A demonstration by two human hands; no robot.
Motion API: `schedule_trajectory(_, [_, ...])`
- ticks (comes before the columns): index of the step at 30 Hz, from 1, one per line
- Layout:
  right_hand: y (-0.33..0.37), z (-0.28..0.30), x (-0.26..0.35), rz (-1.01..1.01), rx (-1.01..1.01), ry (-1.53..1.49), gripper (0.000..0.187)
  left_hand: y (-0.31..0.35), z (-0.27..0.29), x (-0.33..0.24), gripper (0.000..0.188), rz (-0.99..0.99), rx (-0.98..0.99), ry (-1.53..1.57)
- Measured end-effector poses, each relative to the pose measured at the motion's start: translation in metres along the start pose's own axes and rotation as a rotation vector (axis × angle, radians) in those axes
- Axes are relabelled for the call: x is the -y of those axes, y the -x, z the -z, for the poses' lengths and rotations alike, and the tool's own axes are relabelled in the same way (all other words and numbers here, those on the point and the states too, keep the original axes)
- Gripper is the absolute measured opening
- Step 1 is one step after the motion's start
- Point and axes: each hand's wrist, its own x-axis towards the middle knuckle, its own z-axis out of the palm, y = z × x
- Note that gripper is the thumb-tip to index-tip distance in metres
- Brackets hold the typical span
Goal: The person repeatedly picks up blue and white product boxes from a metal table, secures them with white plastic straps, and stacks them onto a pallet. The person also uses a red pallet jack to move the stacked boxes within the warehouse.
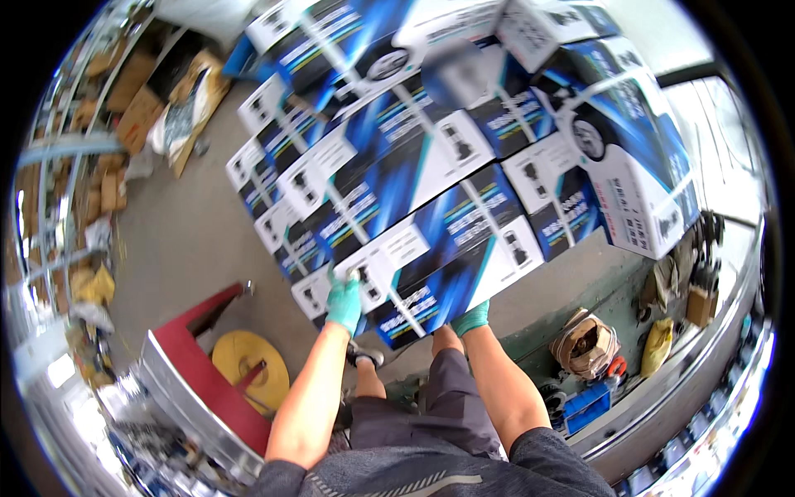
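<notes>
A long printed carton in blue, black and white lies nearest me on a stack of similar cartons. My left hand, in a green glove, is pressed against the left end of this near carton, gripping it there with its fingers pointing away from me. My right hand, also gloved in green, holds the carton's near lower edge; its fingers pass out of sight under the box. White straps run round the cartons. Another carton stands at the right side of the stack, turned at a different angle.
At left is a red-sided metal bench with a yellow disc. Shelves with boxes line the far left. At right sit an open sack, a blue crate and a yellow bag.
</notes>
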Motion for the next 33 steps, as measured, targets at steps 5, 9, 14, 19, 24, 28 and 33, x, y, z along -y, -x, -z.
schedule_trajectory(5, [0.044, 0.012, -0.047, -0.325, -0.114, 0.059, 0.063, -0.003, 0.010, -0.027, 0.094, 0.019, 0.178, -0.177])
schedule_trajectory(9, [0.087, 0.033, -0.070, -0.461, -0.301, 0.484, 0.049, 0.014, 0.025, -0.029, 0.092, -0.092, 0.150, -0.282])
schedule_trajectory(14, [0.133, -0.002, -0.082, -0.538, -0.066, 1.132, 0.033, 0.092, 0.076, 0.060, 0.071, -0.184, 0.189, 0.226])
schedule_trajectory(19, [0.149, -0.040, -0.082, -0.528, 0.088, 1.758, 0.025, 0.241, 0.205, 0.215, 0.051, 0.049, 0.056, 0.488])
schedule_trajectory(24, [0.105, -0.050, -0.075, -0.552, -0.046, 2.237, 0.019, 0.417, 0.335, 0.316, 0.044, 0.302, -0.660, 0.218])
schedule_trajectory(28, [0.085, -0.078, -0.123, -0.482, 0.261, 2.460, 0.023, 0.499, 0.362, 0.413, 0.040, 0.452, -0.984, 0.539])
schedule_trajectory(33, [0.177, -0.128, -0.363, -0.518, 0.323, 2.411, 0.031, 0.578, 0.334, 0.435, 0.039, 0.531, -1.292, 0.740])
